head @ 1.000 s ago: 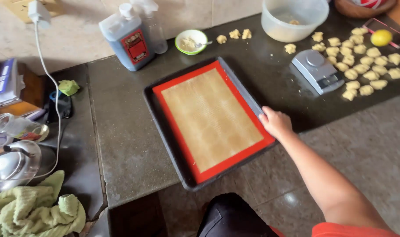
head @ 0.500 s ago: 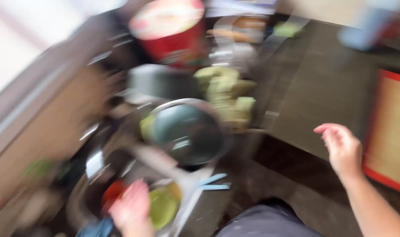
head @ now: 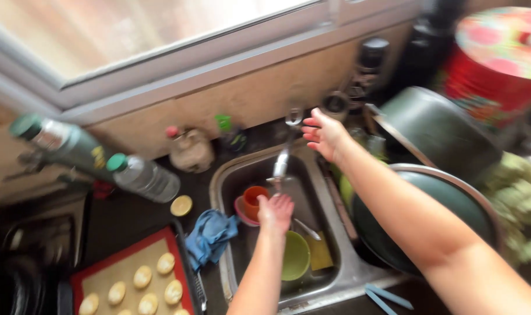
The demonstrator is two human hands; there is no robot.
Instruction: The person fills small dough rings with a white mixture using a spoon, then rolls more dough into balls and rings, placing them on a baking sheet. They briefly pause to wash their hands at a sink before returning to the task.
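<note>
Now | left hand (head: 275, 211) open, empty, under tap (head: 282, 163) over sink (head: 335, 274) middle | right hand (head: 322, 134) open, holding nothing, by tap base at back rim | advice: turn gently, keep palm centred under spout, clear of orange cup (head: 254, 201)

Daylight floods in through the window (head: 131, 35), washed out to a pale glare. Motion blur smears the whole picture, worst at the bottles (head: 90, 160) and right edge; the sink (head: 230, 175) lies dim.
</note>
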